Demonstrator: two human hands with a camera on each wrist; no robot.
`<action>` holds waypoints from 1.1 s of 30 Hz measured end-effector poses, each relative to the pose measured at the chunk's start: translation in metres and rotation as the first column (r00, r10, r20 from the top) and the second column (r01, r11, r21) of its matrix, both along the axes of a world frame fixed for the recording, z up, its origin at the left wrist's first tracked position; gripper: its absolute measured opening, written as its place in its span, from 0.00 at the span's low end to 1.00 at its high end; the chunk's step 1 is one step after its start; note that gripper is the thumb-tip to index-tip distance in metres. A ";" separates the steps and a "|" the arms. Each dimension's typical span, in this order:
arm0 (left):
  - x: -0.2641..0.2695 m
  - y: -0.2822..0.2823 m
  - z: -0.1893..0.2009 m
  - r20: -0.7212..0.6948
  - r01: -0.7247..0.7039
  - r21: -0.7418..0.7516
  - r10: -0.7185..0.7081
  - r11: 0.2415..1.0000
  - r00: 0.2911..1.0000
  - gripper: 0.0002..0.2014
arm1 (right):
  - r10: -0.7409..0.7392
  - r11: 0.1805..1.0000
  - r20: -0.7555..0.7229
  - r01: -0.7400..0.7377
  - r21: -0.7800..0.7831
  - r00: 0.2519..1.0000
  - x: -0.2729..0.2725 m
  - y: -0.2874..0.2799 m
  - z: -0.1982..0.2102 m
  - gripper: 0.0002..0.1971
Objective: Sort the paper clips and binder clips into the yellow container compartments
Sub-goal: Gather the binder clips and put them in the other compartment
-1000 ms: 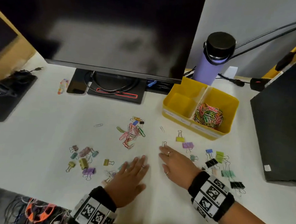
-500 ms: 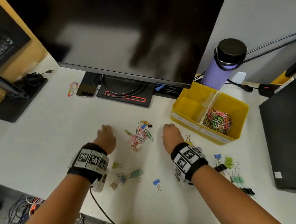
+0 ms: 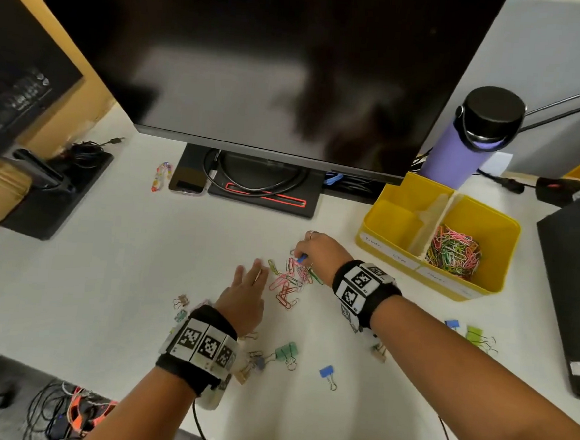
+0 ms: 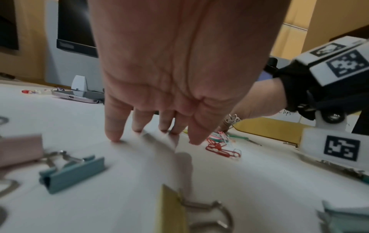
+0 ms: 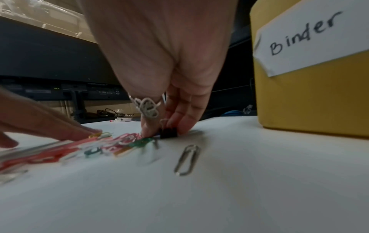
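Yellow container [image 5: 311, 100] reads "Binder"; right hand [image 5: 159, 66] pinches black clip [image 5: 168, 132], left hand [image 4: 167, 71] flat.

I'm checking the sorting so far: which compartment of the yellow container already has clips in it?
The right compartment: it holds a heap of coloured paper clips. The left compartment, across the divider, shows only bare yellow floor.

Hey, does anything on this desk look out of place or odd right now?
The container's left compartment is empty. A small black binder clip sits among the loose paper clips, with the right hand pinching it.
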State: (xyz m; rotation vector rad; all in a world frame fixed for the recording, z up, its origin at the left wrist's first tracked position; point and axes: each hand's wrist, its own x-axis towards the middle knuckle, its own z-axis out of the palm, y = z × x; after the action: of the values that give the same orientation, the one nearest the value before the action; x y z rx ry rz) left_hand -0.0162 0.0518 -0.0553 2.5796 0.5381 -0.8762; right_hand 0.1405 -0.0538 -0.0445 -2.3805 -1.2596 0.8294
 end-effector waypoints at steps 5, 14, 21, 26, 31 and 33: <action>0.005 -0.001 0.016 0.138 -0.013 0.026 0.009 1.000 0.990 0.27 | -0.071 0.997 -0.060 0.072 0.015 0.996 0.001 -0.018 0.000 0.10; 0.082 -0.022 0.021 0.139 0.259 0.050 -0.264 0.965 0.955 0.32 | -0.185 0.982 -0.043 0.184 -0.031 0.982 0.007 -0.025 0.005 0.06; 0.045 -0.020 0.017 0.098 0.224 -0.024 -0.221 0.974 0.970 0.34 | -0.242 0.969 0.078 0.245 -0.029 0.967 0.017 -0.019 0.016 0.18; 0.025 -0.006 0.023 0.379 -0.076 -0.026 0.080 0.997 0.922 0.27 | -0.252 0.968 0.171 0.250 0.037 0.952 0.002 -0.050 0.014 0.21; 0.019 0.012 0.017 0.282 -0.308 -0.107 0.326 0.945 0.903 0.25 | -0.403 0.908 -0.001 0.400 -0.123 0.915 -0.010 -0.074 0.001 0.17; 0.024 0.007 0.013 0.279 -0.270 -0.121 0.294 0.955 0.914 0.21 | -0.404 0.912 -0.042 0.398 -0.103 0.914 -0.017 -0.065 0.000 0.18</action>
State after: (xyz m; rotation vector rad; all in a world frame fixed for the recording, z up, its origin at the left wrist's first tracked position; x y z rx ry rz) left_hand 0.0074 0.0590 -0.0419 2.4162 0.7443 -0.3987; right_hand 0.1232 -0.1184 -0.0444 -2.5367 -0.6782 0.8335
